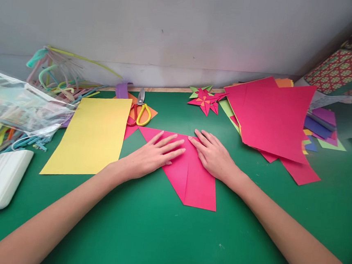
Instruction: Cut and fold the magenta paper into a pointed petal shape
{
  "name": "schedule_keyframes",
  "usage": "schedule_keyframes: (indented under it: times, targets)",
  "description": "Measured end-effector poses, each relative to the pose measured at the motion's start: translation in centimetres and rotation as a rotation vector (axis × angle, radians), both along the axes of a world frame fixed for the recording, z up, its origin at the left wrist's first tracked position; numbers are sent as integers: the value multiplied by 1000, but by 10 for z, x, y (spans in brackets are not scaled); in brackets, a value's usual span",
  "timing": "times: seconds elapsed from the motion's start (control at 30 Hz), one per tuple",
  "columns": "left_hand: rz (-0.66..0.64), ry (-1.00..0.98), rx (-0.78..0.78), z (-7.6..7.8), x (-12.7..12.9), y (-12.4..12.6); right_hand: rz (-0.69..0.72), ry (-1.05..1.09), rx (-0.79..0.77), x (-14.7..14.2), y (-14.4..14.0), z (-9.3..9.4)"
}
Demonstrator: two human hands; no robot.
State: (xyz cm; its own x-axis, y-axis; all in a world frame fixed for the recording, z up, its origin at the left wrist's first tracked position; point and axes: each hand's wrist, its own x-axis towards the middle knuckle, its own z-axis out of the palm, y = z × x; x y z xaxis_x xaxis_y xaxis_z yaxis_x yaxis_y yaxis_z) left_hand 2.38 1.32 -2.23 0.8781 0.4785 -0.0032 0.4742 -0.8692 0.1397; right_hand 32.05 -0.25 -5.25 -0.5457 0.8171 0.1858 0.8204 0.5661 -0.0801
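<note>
The near corner of the folded pink paper (pixel 190 178) is the only part of it that shows whole; its far edge and middle lie under both palms, so how the folds meet there cannot be made out. The left hand (pixel 155 155) rests flat on the paper's left part, fingers spread and straight, gripping nothing, only pressing down. The right hand (pixel 212 153) lies flat on the paper's right part in the same manner, fingers extended toward the left hand, the fingertips of the two nearly meeting above a crease that runs down toward the paper's near point. The paper lies on a green mat (pixel 154 237), directly under and in front of both hands. Left of the folded paper lies a yellow sheet (pixel 92 135), and just beyond its far left corner sit yellow-handled scissors (pixel 141 111) on an orange scrap. Far behind the paper, near the wall, is a folded pink-and-green paper star (pixel 206 99). To the paper's right lies a loose stack of pink sheets (pixel 272 118) that covers other coloured sheets, of which only edges show. Well to the left, a clear plastic bag (pixel 18 104) blurs the coloured sticks behind it, and a white object (pixel 1 180) is cut off by the frame edge.
</note>
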Motion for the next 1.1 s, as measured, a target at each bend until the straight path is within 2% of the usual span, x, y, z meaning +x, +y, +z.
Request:
schedule_keyframes:
  times: [0.2, 0.47, 0.73, 0.83, 0.93, 1.1]
  targets:
    - [-145, 50, -121, 11, -11, -33, 1, -1, 0, 0, 0, 0]
    - [-116, -27, -153, 10, -24, -66, 6, 13, 1, 1, 1, -1]
    - [-108, -56, -194, 24, -24, -75, 0, 24, 5, 2, 1, -2]
    - [-93, -93, -192, 21, -14, -76, 3, 20, 6, 2, 1, -1]
    - [-48, -94, -152, 10, 0, -78, 10, 14, 15, 2, 1, -1]
    - [-92, -68, -111, 1, 6, -81, 7, 28, 18, 3, 2, -2]
